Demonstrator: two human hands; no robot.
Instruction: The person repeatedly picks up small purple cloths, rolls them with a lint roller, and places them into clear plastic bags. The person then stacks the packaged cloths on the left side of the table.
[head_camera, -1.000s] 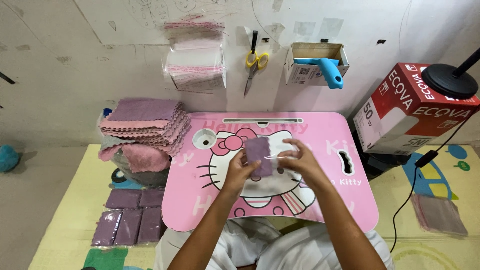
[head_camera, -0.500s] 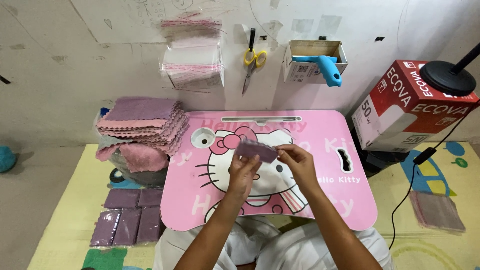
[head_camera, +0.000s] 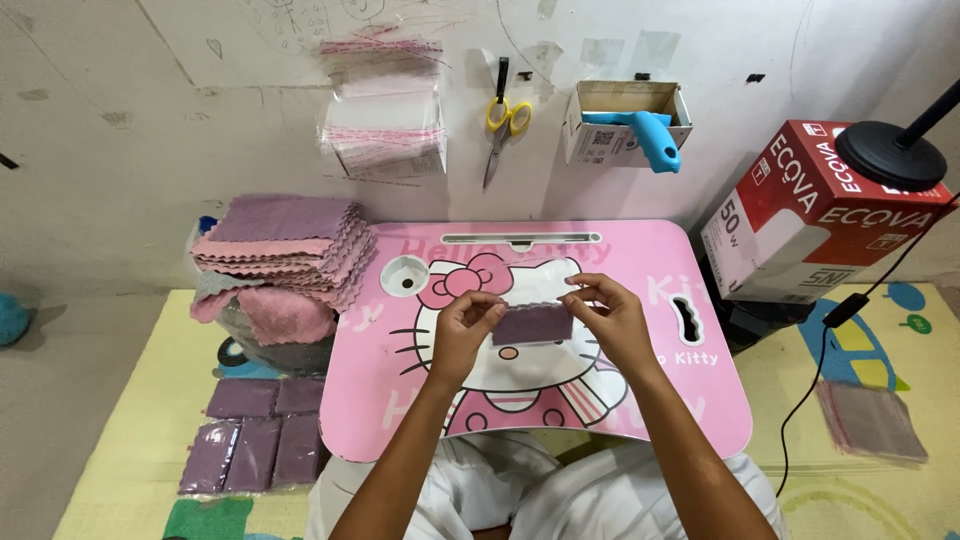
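Observation:
A small purple cloth (head_camera: 532, 322), folded into a narrow strip, is stretched between both my hands just above the pink lap table (head_camera: 400, 400). My left hand (head_camera: 466, 325) pinches its left end and my right hand (head_camera: 606, 310) pinches its right end. Both hands hover over the cartoon cat print in the table's middle.
A stack of purple and pink cloths (head_camera: 285, 245) sits left of the table. Packed purple cloths (head_camera: 255, 435) lie on the mat at lower left. Clear bags (head_camera: 385, 105), yellow scissors (head_camera: 503, 120) and a box with a blue tool (head_camera: 630, 125) hang on the wall. A red carton (head_camera: 810, 215) stands right.
The cloth has been folded narrower, from a wider piece into a flat horizontal strip. My hands have moved slightly apart along its ends.

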